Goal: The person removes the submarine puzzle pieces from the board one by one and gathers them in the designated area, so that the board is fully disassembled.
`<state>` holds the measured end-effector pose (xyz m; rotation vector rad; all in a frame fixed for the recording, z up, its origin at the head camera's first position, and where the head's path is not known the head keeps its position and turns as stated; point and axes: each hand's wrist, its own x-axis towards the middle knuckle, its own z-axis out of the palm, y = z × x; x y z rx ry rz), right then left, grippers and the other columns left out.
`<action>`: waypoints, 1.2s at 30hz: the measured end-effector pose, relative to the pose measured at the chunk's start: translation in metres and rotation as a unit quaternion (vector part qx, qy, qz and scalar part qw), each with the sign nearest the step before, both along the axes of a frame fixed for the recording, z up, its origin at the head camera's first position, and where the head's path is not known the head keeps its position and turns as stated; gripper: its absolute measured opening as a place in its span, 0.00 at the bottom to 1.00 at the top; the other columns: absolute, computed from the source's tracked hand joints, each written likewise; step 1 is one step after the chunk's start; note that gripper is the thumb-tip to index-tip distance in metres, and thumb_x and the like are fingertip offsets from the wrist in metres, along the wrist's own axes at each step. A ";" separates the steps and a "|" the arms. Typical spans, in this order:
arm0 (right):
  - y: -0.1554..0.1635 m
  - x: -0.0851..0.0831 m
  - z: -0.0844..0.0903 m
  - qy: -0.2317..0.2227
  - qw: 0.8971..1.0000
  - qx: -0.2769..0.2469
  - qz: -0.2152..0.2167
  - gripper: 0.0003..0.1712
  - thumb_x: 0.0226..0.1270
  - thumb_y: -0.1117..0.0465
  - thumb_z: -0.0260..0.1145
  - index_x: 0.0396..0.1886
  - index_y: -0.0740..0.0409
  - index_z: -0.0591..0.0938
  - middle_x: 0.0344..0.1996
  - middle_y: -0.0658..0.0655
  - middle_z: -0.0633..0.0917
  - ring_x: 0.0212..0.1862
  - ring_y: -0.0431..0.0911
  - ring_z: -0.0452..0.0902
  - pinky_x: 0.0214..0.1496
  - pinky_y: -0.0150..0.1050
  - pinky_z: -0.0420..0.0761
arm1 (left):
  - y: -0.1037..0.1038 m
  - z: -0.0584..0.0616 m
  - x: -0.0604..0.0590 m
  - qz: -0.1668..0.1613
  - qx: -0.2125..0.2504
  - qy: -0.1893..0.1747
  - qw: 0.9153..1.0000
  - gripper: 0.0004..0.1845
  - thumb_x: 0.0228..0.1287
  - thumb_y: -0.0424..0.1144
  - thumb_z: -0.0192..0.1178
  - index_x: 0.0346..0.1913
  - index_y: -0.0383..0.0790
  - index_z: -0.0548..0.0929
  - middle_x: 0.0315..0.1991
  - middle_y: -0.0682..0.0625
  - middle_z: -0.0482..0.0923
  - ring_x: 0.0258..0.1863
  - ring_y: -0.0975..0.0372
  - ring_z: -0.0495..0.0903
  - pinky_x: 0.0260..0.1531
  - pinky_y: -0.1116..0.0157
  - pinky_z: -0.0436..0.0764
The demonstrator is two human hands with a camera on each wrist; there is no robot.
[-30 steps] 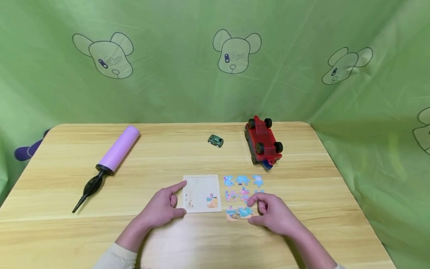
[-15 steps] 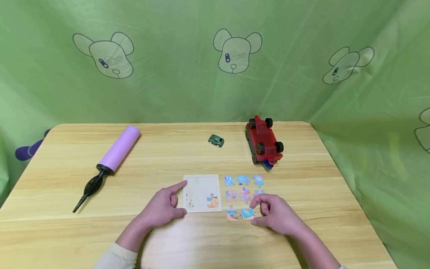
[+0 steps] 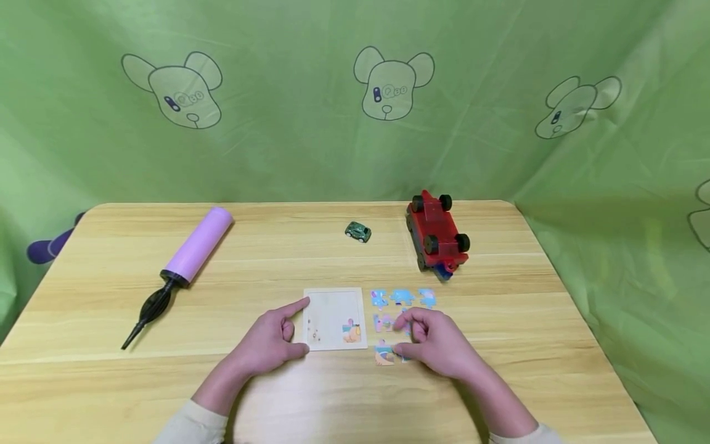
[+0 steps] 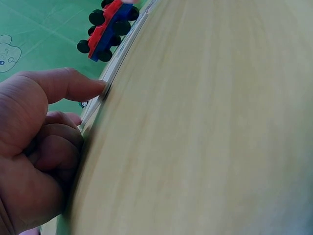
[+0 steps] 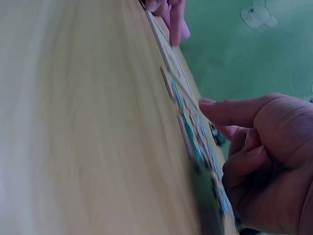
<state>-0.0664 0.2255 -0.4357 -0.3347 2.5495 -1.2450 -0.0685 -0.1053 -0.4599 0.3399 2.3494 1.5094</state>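
Hands (image 3: 272,342) (image 3: 438,345), two, flank one puzzle board (image 3: 334,318).

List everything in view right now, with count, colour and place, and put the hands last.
Table: one, light wood, fills the foreground.
Puzzle board: one, pale, near centre, one piece set in its near right corner.
Loose puzzle pieces: several, blue and pink, right of the board; exact count hidden by the hand.
Air pump: one, lilac and black, left.
Small car: one, green, far centre.
Toy truck: one, red, upside down, far right.
Backdrop: green, bear prints.
Left hand: touches the board's left edge.
Right hand: over the pieces.
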 end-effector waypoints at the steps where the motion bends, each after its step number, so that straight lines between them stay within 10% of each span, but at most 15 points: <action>1: -0.005 -0.002 -0.001 0.002 1.000 -0.002 0.003 0.17 0.53 0.61 0.80 0.41 0.53 0.84 0.14 0.45 0.64 0.18 0.37 0.58 0.35 0.36 0.73 | 0.000 0.000 0.000 0.000 0.000 0.000 1.000 0.47 0.48 0.27 0.74 0.74 0.33 0.65 0.14 0.57 0.58 0.14 0.67 0.57 0.20 0.69 0.64; 36: -0.076 -0.026 -0.002 0.002 0.998 0.058 0.006 0.15 0.54 0.58 0.80 0.38 0.49 0.84 0.15 0.48 0.70 0.17 0.40 0.64 0.23 0.36 0.66 | 0.001 -0.002 -0.001 0.007 0.001 -0.001 1.000 0.46 0.48 0.26 0.73 0.74 0.33 0.66 0.14 0.58 0.58 0.15 0.67 0.57 0.20 0.70 0.63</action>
